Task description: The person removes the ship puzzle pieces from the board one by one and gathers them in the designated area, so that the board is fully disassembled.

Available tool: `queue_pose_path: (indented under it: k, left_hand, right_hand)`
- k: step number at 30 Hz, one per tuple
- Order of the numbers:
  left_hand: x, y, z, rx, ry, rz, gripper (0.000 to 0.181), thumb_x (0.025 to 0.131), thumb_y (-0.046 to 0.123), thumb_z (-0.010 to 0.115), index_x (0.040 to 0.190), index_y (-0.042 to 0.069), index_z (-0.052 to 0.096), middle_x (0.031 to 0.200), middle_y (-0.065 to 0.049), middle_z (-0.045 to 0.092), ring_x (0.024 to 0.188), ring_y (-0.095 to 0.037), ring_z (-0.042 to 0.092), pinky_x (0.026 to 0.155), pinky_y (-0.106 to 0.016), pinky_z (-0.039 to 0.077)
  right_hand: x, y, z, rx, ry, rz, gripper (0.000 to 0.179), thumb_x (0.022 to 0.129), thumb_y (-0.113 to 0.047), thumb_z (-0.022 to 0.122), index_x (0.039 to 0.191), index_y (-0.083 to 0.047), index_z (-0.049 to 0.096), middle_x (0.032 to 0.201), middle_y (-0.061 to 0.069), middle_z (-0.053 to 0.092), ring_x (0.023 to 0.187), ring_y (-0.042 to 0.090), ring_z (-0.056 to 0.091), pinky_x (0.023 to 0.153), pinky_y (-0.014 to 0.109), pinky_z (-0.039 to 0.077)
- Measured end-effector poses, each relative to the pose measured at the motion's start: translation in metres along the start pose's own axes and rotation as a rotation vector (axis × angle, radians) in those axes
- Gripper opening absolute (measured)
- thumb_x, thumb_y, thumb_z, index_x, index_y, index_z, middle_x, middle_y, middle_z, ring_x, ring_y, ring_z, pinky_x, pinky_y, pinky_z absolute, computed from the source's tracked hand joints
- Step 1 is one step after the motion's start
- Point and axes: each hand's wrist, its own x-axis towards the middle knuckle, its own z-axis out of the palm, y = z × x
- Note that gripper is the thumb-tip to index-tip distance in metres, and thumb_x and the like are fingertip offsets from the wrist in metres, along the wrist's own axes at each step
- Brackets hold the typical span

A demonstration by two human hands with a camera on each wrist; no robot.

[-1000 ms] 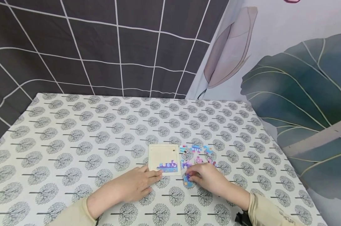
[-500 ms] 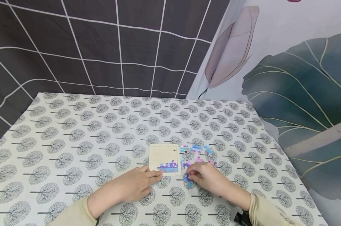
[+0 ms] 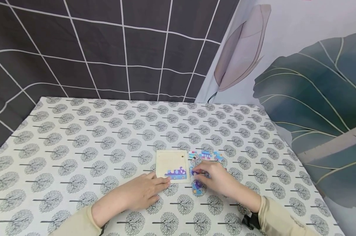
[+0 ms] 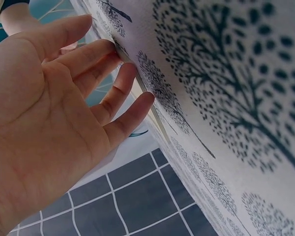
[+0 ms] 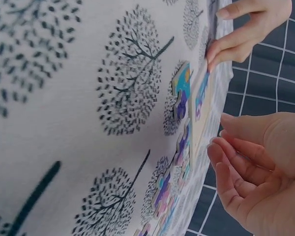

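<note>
A pale square puzzle tray (image 3: 167, 161) lies on the tablecloth, with purple and blue jigsaw pieces (image 3: 176, 174) fitted along its lower right. My left hand (image 3: 138, 191) has its fingertips at the tray's lower left corner, the fingers loosely extended in the left wrist view. To the right of the tray, my right hand (image 3: 219, 178) hovers over loose jigsaw pieces (image 5: 162, 194), thumb and fingers lightly bent and apart, nothing between them. Just below its fingertips lies a blue and purple jigsaw piece (image 3: 197, 190). The hand hides part of the loose group in the head view.
Several more loose pieces, one a blue and pink piece (image 3: 206, 155), lie beyond my right hand. The table wears a white tree-print cloth (image 3: 107, 157). A dark gridded curtain (image 3: 104, 49) hangs behind it, and a leaf-patterned curtain (image 3: 313, 85) is at the right.
My right hand has lifted off the blue and purple piece near the tray's lower right and shifted slightly away from me, above other pieces. My left hand has stayed at the tray corner.
</note>
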Motion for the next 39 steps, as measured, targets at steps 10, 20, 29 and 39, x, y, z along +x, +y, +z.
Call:
queue_pose_path:
  k: [10, 20, 29, 39]
  left_hand:
    - [0.004, 0.001, -0.001, 0.018, -0.024, -0.004, 0.051, 0.092, 0.028, 0.053, 0.140, 0.013, 0.043, 0.146, 0.004, 0.040, 0.107, -0.013, 0.049, 0.096, -0.030, 0.044]
    - [0.004, 0.003, 0.000, 0.081, 0.011, 0.018, 0.053, 0.092, 0.029, 0.053, 0.141, 0.010, 0.042, 0.147, 0.000, 0.038, 0.116, -0.018, 0.047, 0.100, -0.033, 0.044]
    - [0.002, 0.002, 0.003, 0.070, 0.016, -0.002, 0.053, 0.093, 0.030, 0.052, 0.141, 0.011, 0.041, 0.148, 0.000, 0.036, 0.121, -0.020, 0.044, 0.103, -0.035, 0.041]
    - [0.002, 0.002, 0.002, 0.114, 0.029, 0.011, 0.050, 0.093, 0.028, 0.051, 0.139, 0.010, 0.045, 0.146, -0.001, 0.039, 0.124, -0.020, 0.045, 0.105, -0.035, 0.040]
  right_hand:
    - [0.015, -0.001, 0.002, -0.057, -0.083, -0.014, 0.042, 0.080, -0.021, 0.072, 0.117, -0.005, 0.063, 0.114, 0.007, 0.066, 0.104, 0.020, 0.062, 0.094, 0.036, 0.049]
    - [0.037, -0.001, 0.010, 0.035, -0.203, -0.083, 0.047, 0.078, -0.022, 0.074, 0.122, -0.009, 0.061, 0.121, 0.002, 0.063, 0.107, 0.014, 0.059, 0.095, 0.032, 0.048]
    - [0.051, -0.008, 0.018, 0.068, -0.241, -0.105, 0.049, 0.077, -0.020, 0.075, 0.122, -0.008, 0.061, 0.118, 0.001, 0.064, 0.098, 0.011, 0.060, 0.088, 0.025, 0.050]
    - [0.060, -0.010, 0.027, 0.067, -0.279, -0.061, 0.049, 0.073, -0.012, 0.077, 0.120, -0.007, 0.062, 0.110, 0.001, 0.066, 0.097, 0.012, 0.061, 0.089, 0.024, 0.049]
